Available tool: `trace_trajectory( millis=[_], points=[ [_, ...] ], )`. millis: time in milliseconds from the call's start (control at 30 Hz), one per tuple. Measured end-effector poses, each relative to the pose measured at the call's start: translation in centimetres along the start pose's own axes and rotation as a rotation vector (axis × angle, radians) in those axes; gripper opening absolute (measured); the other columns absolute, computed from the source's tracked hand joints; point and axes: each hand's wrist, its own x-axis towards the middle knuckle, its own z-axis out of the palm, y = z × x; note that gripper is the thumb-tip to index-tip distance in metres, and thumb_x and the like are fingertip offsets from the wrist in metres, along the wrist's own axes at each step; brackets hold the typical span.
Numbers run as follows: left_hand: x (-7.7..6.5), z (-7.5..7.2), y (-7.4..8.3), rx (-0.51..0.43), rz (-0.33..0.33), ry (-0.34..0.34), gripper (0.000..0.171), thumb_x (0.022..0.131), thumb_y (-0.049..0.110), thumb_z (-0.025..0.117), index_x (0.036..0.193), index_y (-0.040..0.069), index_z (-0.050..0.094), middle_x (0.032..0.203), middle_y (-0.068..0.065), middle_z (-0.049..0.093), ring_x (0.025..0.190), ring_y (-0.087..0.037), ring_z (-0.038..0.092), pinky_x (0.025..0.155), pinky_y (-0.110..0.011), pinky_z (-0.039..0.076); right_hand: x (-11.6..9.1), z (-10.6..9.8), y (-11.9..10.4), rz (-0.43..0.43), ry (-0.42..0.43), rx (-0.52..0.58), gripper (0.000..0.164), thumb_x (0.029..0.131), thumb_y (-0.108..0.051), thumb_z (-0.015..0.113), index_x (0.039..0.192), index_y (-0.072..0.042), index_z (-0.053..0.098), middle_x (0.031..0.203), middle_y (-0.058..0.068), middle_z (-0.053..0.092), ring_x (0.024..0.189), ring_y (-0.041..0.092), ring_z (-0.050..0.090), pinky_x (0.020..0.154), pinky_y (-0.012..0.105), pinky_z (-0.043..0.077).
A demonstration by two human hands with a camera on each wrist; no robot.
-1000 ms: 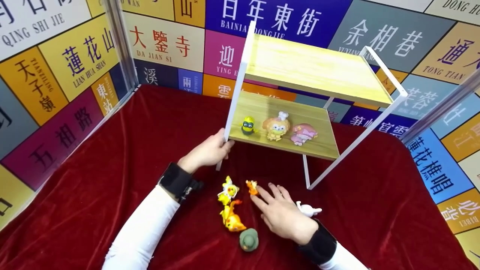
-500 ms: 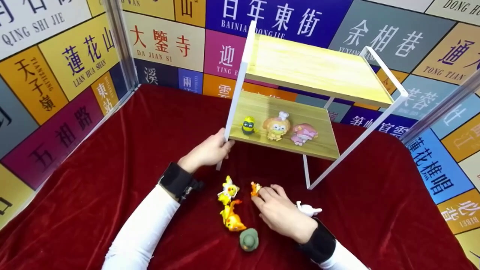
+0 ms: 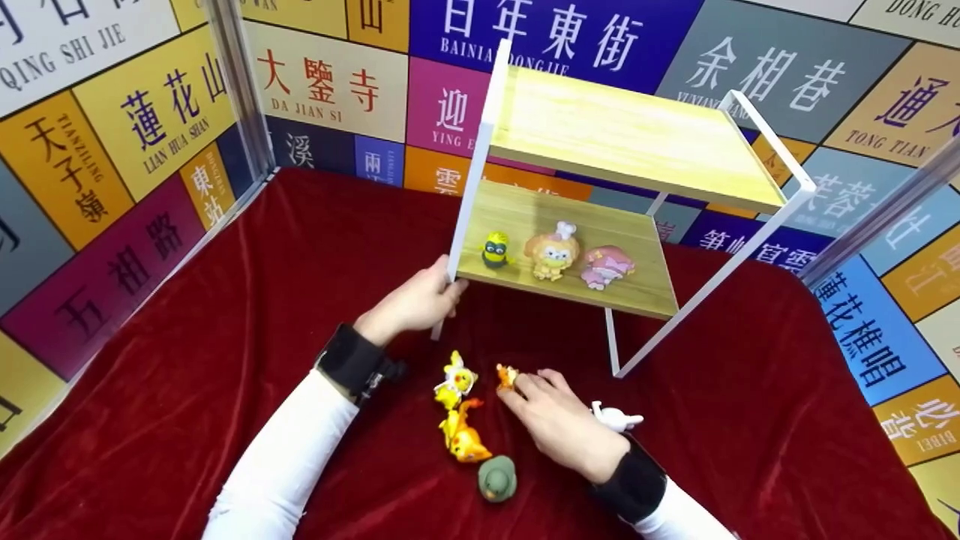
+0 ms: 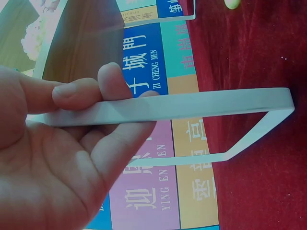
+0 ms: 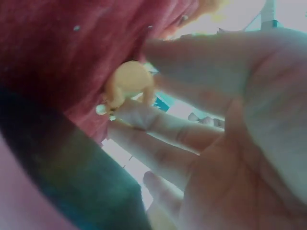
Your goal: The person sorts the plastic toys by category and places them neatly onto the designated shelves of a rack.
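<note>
In the head view my left hand [image 3: 416, 301] grips the white metal leg of a two-tier shelf [image 3: 637, 142]. The left wrist view shows thumb and fingers curled about the flat white bar [image 4: 211, 106]. Lower down, my right hand [image 3: 559, 420] pinches a small orange figurine [image 3: 506, 375] on the red cloth. Up close in the right wrist view, the blurred figurine [image 5: 133, 79] sits between thumb and fingers. To its left lie a yellow chick figure [image 3: 456, 381] and an orange-yellow figure [image 3: 463, 439]. A green duck [image 3: 497, 478] is nearer me. Right of the hand lies a white figure [image 3: 618, 418].
On the lower shelf board stand a yellow-and-grey minion figure [image 3: 496, 250], a plush-like figure with a chef's hat [image 3: 553, 255] and a pink figure [image 3: 607, 267]. Red velvet cloth [image 3: 225, 360] covers the table. Panels with Chinese lettering [image 3: 322, 82] enclose the back and sides.
My right fingers have drawn in from spread to curled around the orange figurine. It has shifted slightly. My left hand stays on the shelf leg.
</note>
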Motion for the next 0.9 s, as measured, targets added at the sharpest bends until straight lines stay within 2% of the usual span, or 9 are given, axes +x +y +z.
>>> trace_trajectory(
  millis=[100,367,633,767,900],
  points=[
    [-0.04,0.02,0.01,0.003,-0.002,0.001,0.035,0.107,0.013,0.044,0.14,0.001,0.04,0.079,-0.007,0.054,0.07,-0.017,0.058,0.058,-0.025,0.048,0.04,0.11,0.04,0.0,-0.009,-0.01,0.043,0.081,0.001,0.07,0.123,-0.011,0.068,0.112,0.009,0.064,0.104,0.027,0.063,0.1,0.045,0.046],
    [-0.02,0.02,0.09,-0.011,-0.01,0.006,0.035,0.107,0.013,0.044,0.14,0.001,0.039,0.079,-0.006,0.052,0.07,-0.018,0.058,0.059,-0.026,0.049,0.06,0.24,-0.02,0.019,-0.017,-0.019,0.043,0.081,-0.001,0.069,0.122,-0.013,0.068,0.11,0.01,0.064,0.103,0.028,0.063,0.102,0.045,0.046],
    [-0.06,0.0,0.2,0.004,-0.016,0.012,0.033,0.106,0.014,0.045,0.137,0.002,0.043,0.077,-0.008,0.057,0.069,-0.017,0.06,0.055,-0.025,0.048,0.21,0.52,-0.02,0.002,0.056,-0.059,0.028,0.077,-0.012,0.078,0.101,-0.013,0.065,0.091,0.006,0.063,0.086,0.025,0.064,0.095,0.041,0.046],
    [-0.04,-0.03,0.2,0.008,-0.012,0.015,0.034,0.106,0.013,0.045,0.138,0.002,0.042,0.078,-0.009,0.057,0.07,-0.018,0.06,0.055,-0.024,0.048,0.3,0.49,-0.01,0.016,0.047,-0.03,0.032,0.073,-0.02,0.083,0.095,-0.012,0.061,0.089,0.005,0.06,0.084,0.025,0.063,0.095,0.04,0.044],
    [-0.02,-0.05,0.18,0.007,-0.014,0.013,0.034,0.106,0.013,0.045,0.138,0.002,0.042,0.078,-0.008,0.057,0.07,-0.018,0.06,0.056,-0.024,0.048,0.3,0.49,-0.08,0.017,0.029,-0.014,0.03,0.075,-0.021,0.083,0.096,-0.014,0.062,0.091,0.004,0.06,0.085,0.024,0.063,0.094,0.041,0.044]
  ],
)
